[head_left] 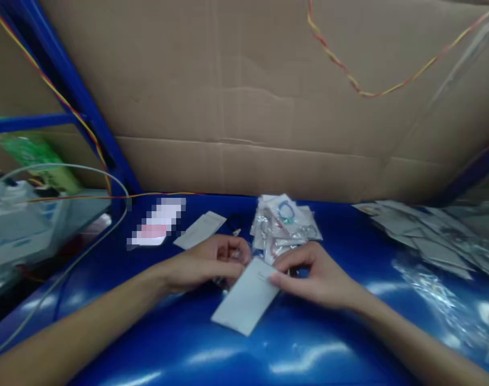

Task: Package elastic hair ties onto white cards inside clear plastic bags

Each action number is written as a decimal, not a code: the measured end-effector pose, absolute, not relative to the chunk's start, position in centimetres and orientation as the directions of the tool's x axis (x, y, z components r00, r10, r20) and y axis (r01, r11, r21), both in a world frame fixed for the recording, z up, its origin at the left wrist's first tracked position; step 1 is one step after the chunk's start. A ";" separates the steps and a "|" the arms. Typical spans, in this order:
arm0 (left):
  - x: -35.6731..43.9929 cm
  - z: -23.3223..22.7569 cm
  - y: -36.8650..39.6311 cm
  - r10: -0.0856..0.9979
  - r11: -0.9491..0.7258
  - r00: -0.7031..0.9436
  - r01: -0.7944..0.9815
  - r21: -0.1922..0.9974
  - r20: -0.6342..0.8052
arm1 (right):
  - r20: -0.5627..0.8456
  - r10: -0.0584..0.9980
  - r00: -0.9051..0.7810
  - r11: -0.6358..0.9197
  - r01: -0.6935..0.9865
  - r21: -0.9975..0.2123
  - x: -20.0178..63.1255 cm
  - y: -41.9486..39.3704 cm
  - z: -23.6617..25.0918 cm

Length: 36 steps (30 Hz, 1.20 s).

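Blue and glossy, the tabletop [309, 332] spread under your two hands, with the white card [244, 305] slanting between them at the centre of the view. Your right hand [325, 279] had its thumb and fingers closed on the card's upper right edge, at about one o'clock. Your left hand [212, 262] sat at the card's ten o'clock, fingers curled in around some clear plastic; whether its thumb gripped the card too, you could not tell. From the card, a heap of clear packets [284, 236] lay at one o'clock, a blue loop [285, 210] showing on top; a dark band [234, 221] lay just short of twelve, a pale folded sheet [202, 228] at eleven, and a stack of flat packets [425, 236] at two.
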<state>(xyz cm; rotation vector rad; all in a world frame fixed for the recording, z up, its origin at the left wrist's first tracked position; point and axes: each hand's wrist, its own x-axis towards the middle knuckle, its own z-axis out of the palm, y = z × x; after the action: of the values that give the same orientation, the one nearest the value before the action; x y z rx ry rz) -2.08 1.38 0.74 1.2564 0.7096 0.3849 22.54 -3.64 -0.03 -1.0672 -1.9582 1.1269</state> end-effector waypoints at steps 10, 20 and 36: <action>-2.0 1.0 2.1 0.632 0.422 0.707 0.030 0.906 -0.318 | 0.106 0.893 -0.438 0.274 0.340 -0.900 23.2 -3.4 0.3; -2.5 0.8 1.9 0.625 0.241 0.729 0.158 0.958 -0.277 | 0.128 0.899 -0.418 0.285 0.338 -0.897 23.2 -3.4 0.3; -3.3 1.3 3.9 0.850 0.052 0.520 0.074 0.996 -0.083 | 0.039 0.939 -0.341 0.118 0.214 -0.970 23.3 -3.0 0.2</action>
<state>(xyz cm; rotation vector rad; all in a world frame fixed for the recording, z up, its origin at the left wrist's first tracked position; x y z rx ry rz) -3.32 3.87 1.32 1.4094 0.8667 0.7205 23.25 -3.00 0.23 -1.1361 -1.6760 1.2737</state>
